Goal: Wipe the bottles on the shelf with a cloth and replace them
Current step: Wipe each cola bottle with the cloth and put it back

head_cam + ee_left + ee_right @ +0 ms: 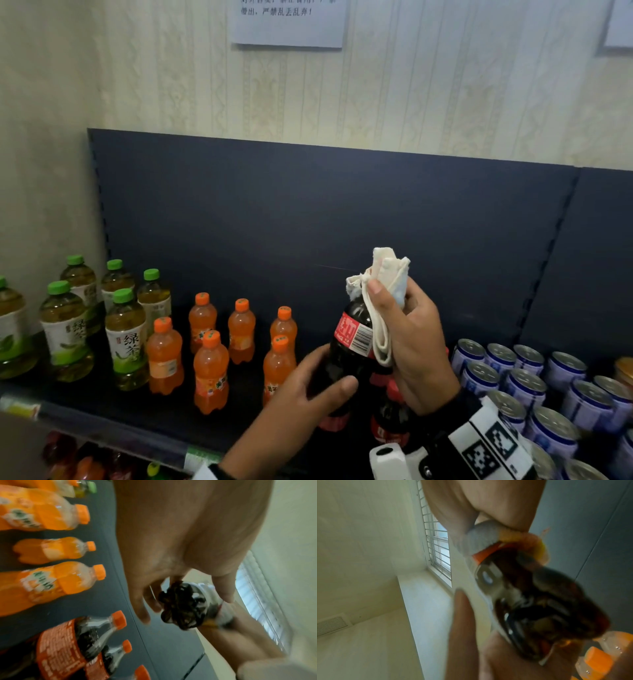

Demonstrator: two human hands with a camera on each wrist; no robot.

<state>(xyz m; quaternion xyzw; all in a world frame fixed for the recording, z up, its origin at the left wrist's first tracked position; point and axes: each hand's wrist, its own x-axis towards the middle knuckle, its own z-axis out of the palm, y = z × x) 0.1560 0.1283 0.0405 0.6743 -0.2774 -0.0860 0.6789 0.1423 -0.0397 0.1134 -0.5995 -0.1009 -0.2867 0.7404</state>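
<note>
A dark cola bottle (352, 342) with a red label is lifted above the shelf (113, 407), a little right of centre. My left hand (329, 370) grips its lower body, thumb in front. My right hand (394, 298) holds a folded white cloth (383, 274) and pinches it over the bottle's neck and cap, which are hidden. The left wrist view shows the bottle's base (183, 605) between my left fingers (142, 609). In the right wrist view the cloth (479, 539) wraps the top of the blurred bottle (539, 595).
Green tea bottles (126, 339) stand at the left, orange soda bottles (210, 370) in the middle, more cola bottles (390, 421) under my hands, and several blue cans (524, 380) at the right. A dark back panel (308, 205) rises behind. A lower shelf holds more bottles.
</note>
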